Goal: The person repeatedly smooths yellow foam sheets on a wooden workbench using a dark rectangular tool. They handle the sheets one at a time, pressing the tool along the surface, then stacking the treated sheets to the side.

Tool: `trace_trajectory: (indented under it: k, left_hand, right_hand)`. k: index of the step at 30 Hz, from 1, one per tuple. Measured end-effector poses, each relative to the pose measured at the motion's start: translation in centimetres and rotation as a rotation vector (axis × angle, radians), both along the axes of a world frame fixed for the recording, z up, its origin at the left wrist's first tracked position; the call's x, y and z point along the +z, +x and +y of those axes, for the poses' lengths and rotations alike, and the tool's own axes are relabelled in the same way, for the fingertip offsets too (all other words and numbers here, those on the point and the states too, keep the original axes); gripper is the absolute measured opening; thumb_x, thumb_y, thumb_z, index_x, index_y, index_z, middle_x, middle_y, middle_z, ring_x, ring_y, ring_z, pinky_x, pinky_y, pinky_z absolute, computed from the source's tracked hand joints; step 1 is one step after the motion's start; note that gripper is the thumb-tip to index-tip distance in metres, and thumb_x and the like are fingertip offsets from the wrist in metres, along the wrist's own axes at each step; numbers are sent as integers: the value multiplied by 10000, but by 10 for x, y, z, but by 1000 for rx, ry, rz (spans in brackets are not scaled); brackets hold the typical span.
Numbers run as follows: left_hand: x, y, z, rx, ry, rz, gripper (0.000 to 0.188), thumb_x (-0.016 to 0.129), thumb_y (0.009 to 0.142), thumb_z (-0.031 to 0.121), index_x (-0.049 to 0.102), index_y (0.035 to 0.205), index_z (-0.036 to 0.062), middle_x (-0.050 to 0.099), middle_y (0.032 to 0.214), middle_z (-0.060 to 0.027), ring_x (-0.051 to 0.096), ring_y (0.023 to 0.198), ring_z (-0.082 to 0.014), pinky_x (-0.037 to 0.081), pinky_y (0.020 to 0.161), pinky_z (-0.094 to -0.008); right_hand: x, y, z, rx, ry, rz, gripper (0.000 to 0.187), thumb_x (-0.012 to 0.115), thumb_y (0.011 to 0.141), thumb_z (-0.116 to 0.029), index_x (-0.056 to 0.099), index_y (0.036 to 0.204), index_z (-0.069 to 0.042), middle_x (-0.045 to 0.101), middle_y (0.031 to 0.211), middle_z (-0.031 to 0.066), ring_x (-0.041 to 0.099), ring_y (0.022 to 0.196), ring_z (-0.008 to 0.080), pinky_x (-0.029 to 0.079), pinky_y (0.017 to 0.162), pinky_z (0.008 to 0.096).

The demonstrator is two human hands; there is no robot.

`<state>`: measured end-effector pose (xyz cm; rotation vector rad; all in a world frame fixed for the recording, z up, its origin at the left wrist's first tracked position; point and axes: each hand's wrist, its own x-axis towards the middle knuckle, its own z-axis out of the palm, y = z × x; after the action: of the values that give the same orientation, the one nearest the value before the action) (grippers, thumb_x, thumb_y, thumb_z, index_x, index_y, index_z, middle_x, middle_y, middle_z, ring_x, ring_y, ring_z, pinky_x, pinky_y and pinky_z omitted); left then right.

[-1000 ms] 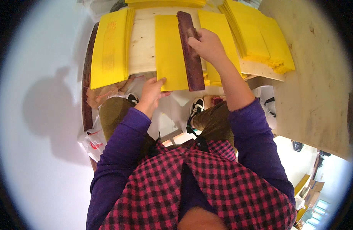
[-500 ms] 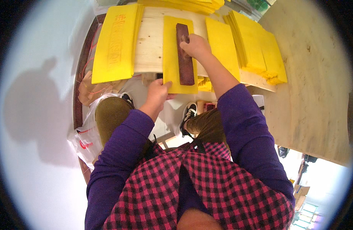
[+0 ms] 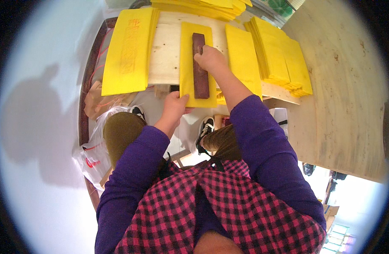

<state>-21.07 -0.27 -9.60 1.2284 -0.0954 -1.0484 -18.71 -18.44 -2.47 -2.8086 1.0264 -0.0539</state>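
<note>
While the left hand (image 3: 174,105) pinches the near edge of the yellow sheet (image 3: 190,55) on the counter (image 3: 165,59), the right hand's (image 3: 211,58) grip presses together on the dark block (image 3: 199,67), mid-stamping; lifting it straight off seems next
</note>
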Motion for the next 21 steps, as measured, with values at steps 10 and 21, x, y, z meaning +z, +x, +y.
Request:
trace_trajectory:
  k: [10, 21]
  left_hand:
    - [5, 3, -3, -8, 13, 19, 275, 481, 872, 300, 555, 980, 58, 615, 858, -59, 586, 726, -156, 484, 633, -304]
    - [-4, 4, -11, 71, -66, 13, 240, 445, 889, 196, 558, 932, -11, 595, 804, -77, 576, 653, -147, 476, 545, -288]
  right_hand:
    - [-9, -1, -3, 5, 42, -59, 382, 501, 740, -324, 590, 904, 9, 600, 908, 243, 577, 877, 369, 454, 785, 425]
    - [-11, -4, -6, -12, 17, -137, 359, 517, 734, -334, 622, 869, -17, 624, 870, 210, 610, 822, 338, 475, 752, 431]
